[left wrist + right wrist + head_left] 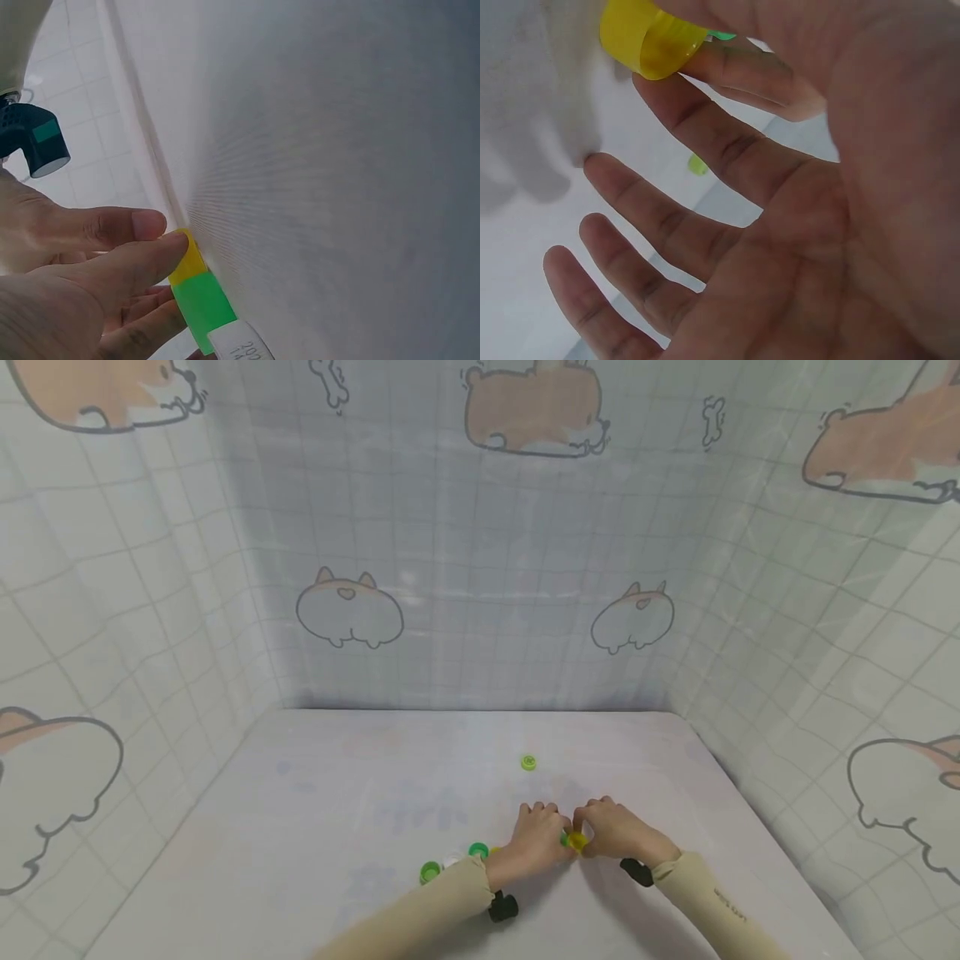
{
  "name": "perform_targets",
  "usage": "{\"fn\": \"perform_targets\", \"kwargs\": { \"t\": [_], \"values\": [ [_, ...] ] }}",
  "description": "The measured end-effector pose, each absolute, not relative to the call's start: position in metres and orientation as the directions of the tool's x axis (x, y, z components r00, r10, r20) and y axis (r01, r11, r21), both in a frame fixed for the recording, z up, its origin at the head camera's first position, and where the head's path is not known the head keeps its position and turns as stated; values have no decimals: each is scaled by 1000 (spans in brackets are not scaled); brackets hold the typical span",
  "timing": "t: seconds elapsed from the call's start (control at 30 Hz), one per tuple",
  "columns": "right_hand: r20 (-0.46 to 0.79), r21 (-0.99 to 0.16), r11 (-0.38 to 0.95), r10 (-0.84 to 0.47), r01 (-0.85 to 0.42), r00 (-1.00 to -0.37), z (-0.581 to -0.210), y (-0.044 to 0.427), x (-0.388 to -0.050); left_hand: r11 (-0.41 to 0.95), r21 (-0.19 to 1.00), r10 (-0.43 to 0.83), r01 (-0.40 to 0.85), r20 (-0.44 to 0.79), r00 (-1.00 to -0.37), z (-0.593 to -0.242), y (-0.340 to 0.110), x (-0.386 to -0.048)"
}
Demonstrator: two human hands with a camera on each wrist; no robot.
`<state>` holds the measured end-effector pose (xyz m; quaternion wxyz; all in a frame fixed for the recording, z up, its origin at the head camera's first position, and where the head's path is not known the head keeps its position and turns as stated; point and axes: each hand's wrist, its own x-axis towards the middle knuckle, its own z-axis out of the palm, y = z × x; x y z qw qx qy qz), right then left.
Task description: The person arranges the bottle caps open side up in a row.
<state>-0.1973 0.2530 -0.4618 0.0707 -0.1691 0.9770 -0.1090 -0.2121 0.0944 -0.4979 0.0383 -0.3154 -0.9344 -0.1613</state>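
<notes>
A yellow bottle cap (577,842) is pinched by my right hand (617,831), between thumb and index finger. In the right wrist view the yellow cap's open side shows, and the other fingers are spread. My left hand (534,842) holds a green bottle cap (204,306), which touches the yellow one. In the left wrist view a white cap (240,341) with printed marks lies against the green cap's other end, so the three form a row just by the tabletop. Part of my left fingers is hidden behind the row.
Left of my left forearm lie two green caps (430,872), a white cap (452,860) and part of a yellow one (495,852). A lime green cap (528,762) sits farther back on the white tabletop (315,810). Patterned curtains (480,543) surround the table's back and sides.
</notes>
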Motion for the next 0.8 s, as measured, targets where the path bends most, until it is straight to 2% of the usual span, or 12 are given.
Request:
{"fn": "perform_targets", "kwargs": {
  "t": [0.27,0.53,0.8],
  "values": [
    [-125,-252,906,-378,-339,-917,-459,255,-198,732,306,606,608,114,-787,-493,91,-213],
    [-93,-302,890,-384,-342,-919,-444,253,-201,737,330,611,589,45,-790,-474,81,-217],
    [52,-267,894,-360,-361,-931,-432,246,-212,721,394,592,569,76,-802,-452,62,-228]
  ]
}}
